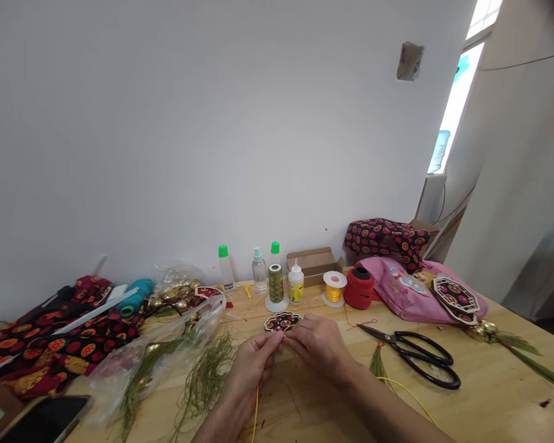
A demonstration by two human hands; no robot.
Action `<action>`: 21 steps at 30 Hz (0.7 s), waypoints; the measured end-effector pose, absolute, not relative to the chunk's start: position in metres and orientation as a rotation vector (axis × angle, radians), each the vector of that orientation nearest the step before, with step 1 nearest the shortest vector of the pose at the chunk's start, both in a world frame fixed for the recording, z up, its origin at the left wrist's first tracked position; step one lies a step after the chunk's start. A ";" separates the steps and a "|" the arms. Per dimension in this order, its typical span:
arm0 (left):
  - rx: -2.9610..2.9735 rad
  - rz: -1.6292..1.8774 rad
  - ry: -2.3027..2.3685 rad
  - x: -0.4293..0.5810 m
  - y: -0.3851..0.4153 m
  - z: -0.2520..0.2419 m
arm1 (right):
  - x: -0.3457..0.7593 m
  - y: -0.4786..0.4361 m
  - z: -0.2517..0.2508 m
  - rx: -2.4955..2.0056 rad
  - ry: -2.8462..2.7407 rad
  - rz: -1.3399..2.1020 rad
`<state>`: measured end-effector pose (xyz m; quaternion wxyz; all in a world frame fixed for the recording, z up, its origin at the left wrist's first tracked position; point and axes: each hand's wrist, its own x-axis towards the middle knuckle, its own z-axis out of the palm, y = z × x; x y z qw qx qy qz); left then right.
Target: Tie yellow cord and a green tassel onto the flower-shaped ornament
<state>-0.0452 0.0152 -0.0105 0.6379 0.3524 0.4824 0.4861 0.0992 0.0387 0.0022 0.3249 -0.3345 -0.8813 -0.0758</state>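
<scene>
My left hand [255, 363] and my right hand [317, 342] meet at the front middle of the table, fingertips pinched close together. Between them runs a thin yellow cord [257, 403], one length hanging down below my left hand. Another stretch of yellow cord curves across the table under my right forearm. Just beyond the fingertips lies a dark ornament [281, 320] with a pale scalloped edge and red and white pattern. My fingers cover its near edge, where the cord seems to meet it. Loose green thread [210, 369] lies left of my left hand.
Black-handled scissors [418, 354] and a small green tassel [378, 363] lie to the right. Behind stand a green thread spool [276, 286], a glue bottle [296, 284], a yellow cord spool [335, 288] and red thread [359, 288]. Patterned cloth, gold bells [178, 295] and a phone [50, 418] lie left.
</scene>
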 end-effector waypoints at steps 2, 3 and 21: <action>0.817 1.119 1.114 -0.044 0.014 -0.010 | 0.100 0.039 0.001 -0.895 -2.300 -0.195; 0.836 1.127 1.128 -0.043 0.014 -0.009 | 0.099 0.039 0.001 -0.905 -2.288 -0.180; 1.207 1.256 1.308 -0.040 0.016 -0.015 | 0.193 -0.030 0.086 -0.446 -1.897 1.376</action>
